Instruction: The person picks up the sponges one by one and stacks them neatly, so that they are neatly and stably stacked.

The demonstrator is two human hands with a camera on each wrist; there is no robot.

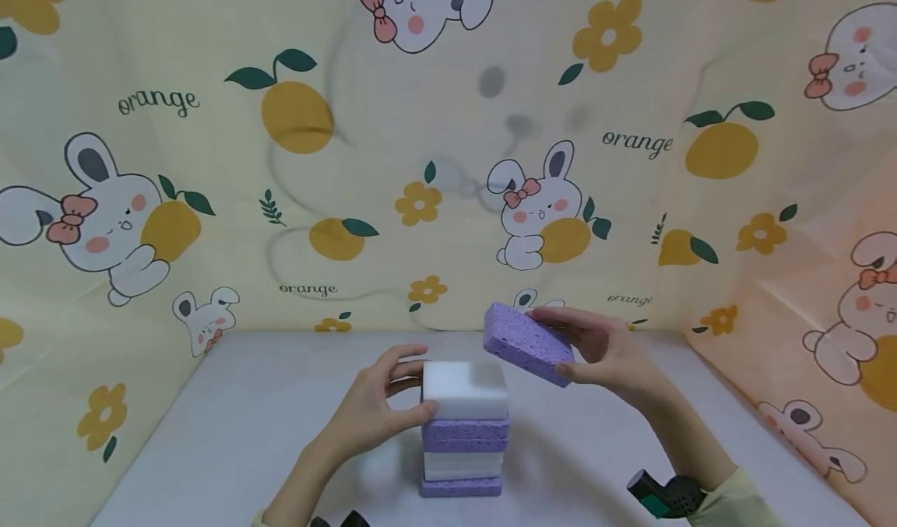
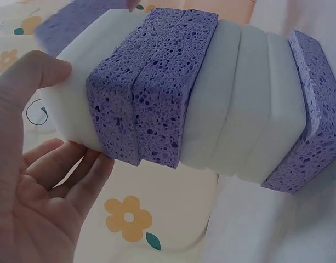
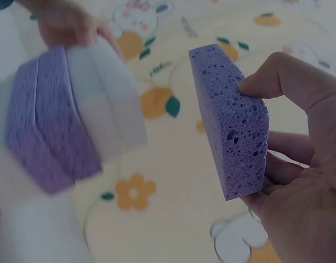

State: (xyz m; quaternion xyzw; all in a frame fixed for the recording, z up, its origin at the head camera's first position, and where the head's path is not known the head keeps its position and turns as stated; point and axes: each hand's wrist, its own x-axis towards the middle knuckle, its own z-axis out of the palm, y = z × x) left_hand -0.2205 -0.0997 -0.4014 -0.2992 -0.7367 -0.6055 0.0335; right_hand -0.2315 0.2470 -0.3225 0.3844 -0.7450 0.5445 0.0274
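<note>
On the table stands an upright stack of purple sponges and white sponges, with white on top and a purple one at the bottom. My left hand grips the top white sponge from the left, thumb on its near side and fingers round the far side. To the right of the stack top and slightly higher, a loose purple sponge is held tilted in the air. My right hand pinches it between thumb and fingers, apart from the stack.
The white table runs back to a cloth backdrop printed with rabbits, oranges and flowers. The cloth also hangs along both sides. A black device sits on the right wrist.
</note>
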